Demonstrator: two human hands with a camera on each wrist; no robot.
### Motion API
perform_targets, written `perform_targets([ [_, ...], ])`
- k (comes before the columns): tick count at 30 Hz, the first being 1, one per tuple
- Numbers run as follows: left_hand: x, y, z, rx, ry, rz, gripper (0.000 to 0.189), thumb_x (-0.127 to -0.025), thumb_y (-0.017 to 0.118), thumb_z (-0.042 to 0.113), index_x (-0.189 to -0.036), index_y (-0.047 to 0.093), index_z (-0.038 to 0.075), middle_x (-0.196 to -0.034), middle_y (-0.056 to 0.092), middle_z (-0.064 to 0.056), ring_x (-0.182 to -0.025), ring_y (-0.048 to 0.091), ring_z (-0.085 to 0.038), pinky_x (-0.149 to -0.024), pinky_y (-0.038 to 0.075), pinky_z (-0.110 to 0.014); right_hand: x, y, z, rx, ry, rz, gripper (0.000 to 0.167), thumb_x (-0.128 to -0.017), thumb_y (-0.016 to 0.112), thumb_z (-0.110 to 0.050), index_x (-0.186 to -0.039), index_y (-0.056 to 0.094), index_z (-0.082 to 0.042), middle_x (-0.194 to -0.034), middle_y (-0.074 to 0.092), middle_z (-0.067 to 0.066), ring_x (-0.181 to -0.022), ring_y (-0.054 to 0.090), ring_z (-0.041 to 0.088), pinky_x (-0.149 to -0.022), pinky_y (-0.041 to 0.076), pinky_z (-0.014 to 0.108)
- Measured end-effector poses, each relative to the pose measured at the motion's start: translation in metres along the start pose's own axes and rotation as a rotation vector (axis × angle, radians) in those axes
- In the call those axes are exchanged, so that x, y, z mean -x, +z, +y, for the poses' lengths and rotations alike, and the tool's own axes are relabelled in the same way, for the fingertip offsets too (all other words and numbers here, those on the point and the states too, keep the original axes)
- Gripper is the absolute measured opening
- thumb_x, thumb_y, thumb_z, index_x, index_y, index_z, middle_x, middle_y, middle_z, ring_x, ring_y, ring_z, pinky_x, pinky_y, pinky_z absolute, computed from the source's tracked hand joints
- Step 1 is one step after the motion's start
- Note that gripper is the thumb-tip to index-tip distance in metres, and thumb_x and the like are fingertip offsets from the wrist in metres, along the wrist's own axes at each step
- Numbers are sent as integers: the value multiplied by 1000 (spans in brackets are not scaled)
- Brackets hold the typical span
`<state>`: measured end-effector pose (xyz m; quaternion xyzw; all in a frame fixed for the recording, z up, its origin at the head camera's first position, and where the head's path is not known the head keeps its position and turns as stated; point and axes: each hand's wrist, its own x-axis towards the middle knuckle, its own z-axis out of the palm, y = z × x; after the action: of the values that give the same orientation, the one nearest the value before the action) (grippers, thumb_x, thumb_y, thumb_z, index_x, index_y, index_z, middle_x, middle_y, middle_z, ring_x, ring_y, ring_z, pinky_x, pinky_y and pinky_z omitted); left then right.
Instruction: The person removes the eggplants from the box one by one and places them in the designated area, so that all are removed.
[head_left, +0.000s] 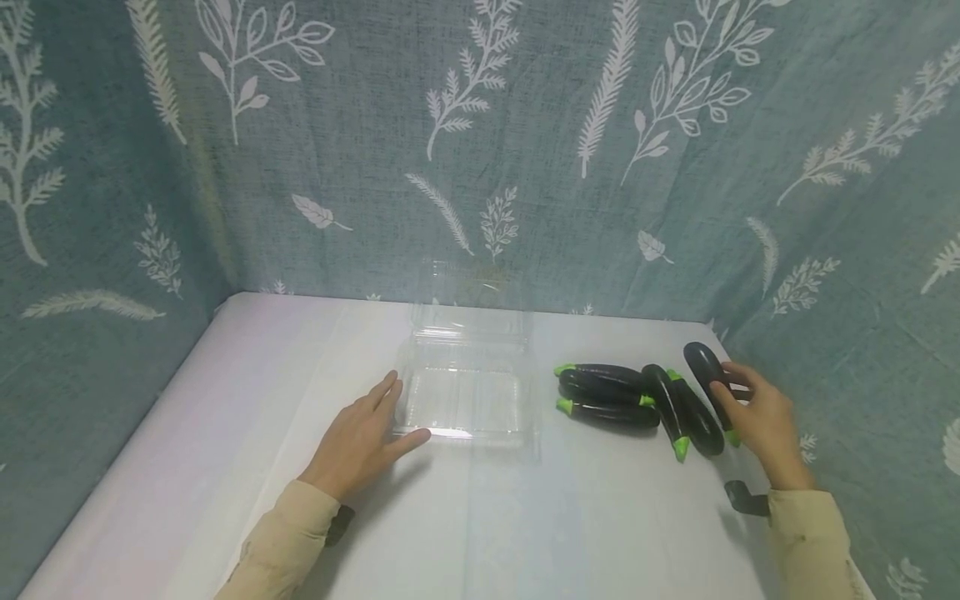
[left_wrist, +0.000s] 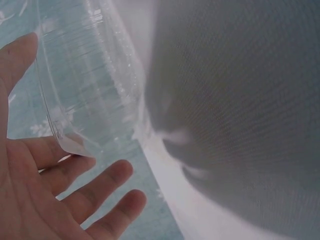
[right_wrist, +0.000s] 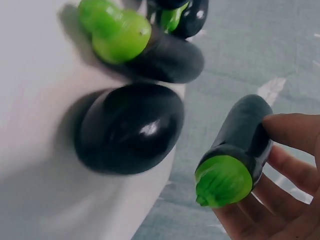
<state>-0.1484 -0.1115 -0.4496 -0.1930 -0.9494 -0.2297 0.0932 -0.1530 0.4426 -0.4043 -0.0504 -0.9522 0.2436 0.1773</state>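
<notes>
My right hand (head_left: 765, 417) grips an eggplant (head_left: 703, 367) between thumb and fingers at the right of the table. In the right wrist view its green cap (right_wrist: 223, 180) points toward the camera. Beside it lies another eggplant (head_left: 697, 421), one of several dark eggplants with green caps grouped on the table. A clear plastic clamshell container (head_left: 465, 433) stands in the middle, its lid (head_left: 468, 304) raised at the back. My left hand (head_left: 360, 437) rests at the container's near left corner, fingers spread and fairly straight, thumb along the front rim.
A white cloth covers the table (head_left: 525, 525). Patterned green-blue fabric (head_left: 360, 167) hangs behind and along both sides. More eggplants (head_left: 607, 412) lie between the container and my right hand.
</notes>
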Motion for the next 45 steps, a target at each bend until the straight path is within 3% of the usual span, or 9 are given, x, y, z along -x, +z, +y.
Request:
perform_targets([
  [10, -1, 0, 1, -11, 11, 11, 89, -94, 66, 56, -147, 43, -11, -156, 40, -24, -132, 50, -44, -107, 44, -56, -6, 4, 12, 13, 78, -107, 54, -104, 58, -34, -142, 51, 5, -134, 57, 32, -115, 59, 54, -87, 52, 64],
  [17, -1, 1, 1, -10, 8, -1, 90, -94, 63, 59, -148, 43, -10, -157, 39, -24, -132, 50, -44, -107, 44, -56, -4, 10, 21, 5, 152, -127, 55, -105, 56, -35, -141, 51, 7, -136, 54, 35, -116, 58, 54, -88, 53, 63],
  [26, -1, 0, 2, -8, 13, -4, 90, -94, 64, 58, -148, 42, -11, -157, 39, -24, -133, 50, -44, -108, 43, -56, -2, 12, 33, 31, 95, -149, 50, -102, 62, -31, -134, 56, 8, -130, 59, 34, -109, 63, 53, -86, 53, 61],
  [33, -1, 0, 2, -8, 13, -7, 90, -94, 64, 57, -147, 42, -11, -156, 39, -25, -133, 50, -45, -108, 43, -56, 0, 17, 36, 22, 155, -210, 53, -102, 61, -32, -137, 53, 8, -135, 55, 35, -116, 58, 55, -90, 53, 61],
  [45, -3, 2, 0, 3, 13, 8, 88, -93, 67, 55, -146, 44, -11, -156, 39, -24, -132, 50, -45, -106, 44, -57, 1, 22, 37, 2, 173, -201, 57, -106, 52, -39, -139, 53, 7, -136, 53, 36, -117, 58, 55, -89, 54, 62],
])
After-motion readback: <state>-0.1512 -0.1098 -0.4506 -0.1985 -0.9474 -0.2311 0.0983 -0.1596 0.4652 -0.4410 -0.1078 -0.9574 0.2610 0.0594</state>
